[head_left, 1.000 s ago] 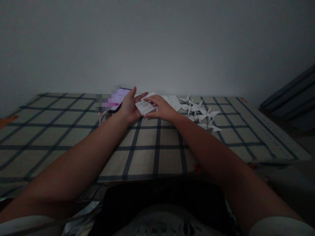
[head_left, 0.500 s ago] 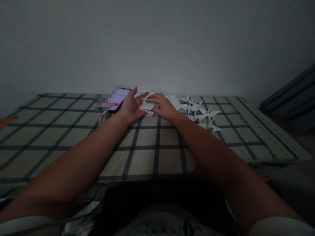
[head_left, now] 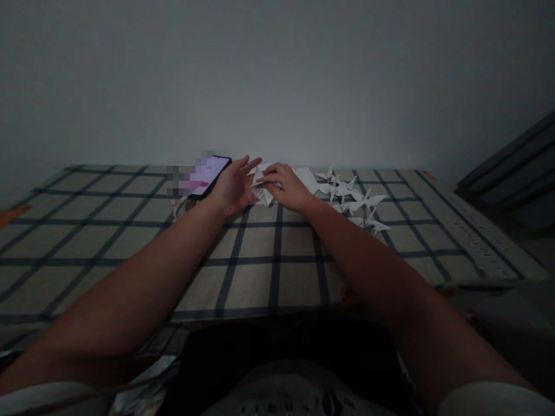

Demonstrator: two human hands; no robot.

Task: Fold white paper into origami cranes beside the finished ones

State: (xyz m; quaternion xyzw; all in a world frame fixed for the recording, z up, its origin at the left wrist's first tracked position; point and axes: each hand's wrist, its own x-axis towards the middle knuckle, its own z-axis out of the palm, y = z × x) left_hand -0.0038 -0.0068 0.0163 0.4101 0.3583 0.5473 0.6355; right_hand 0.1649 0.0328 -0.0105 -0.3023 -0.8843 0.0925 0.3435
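A small white folded paper [head_left: 257,177] with a pointed tip stands between my two hands, near the back of the table. My right hand [head_left: 288,186] pinches it between thumb and fingers from the right. On its other side my left hand [head_left: 233,186] is open, palm turned toward the paper and fingers apart; whether a fingertip touches it I cannot tell. More white paper [head_left: 262,198] lies under the hands, partly covered. Several white folded paper cranes [head_left: 347,190] cluster to the right of my right hand.
A phone [head_left: 211,173] with a lit screen leans just left of my left hand, on what looks like a pale stand [head_left: 177,208]. White sheets [head_left: 306,179] lie behind my right hand. A checked cloth [head_left: 255,260] covers the table, which meets a plain wall [head_left: 277,81] at the back.
The folded paper has turned from a flat-looking piece to one with its point upward. My left thumb and fingers have shifted slightly; my right hand stays nearly in place.
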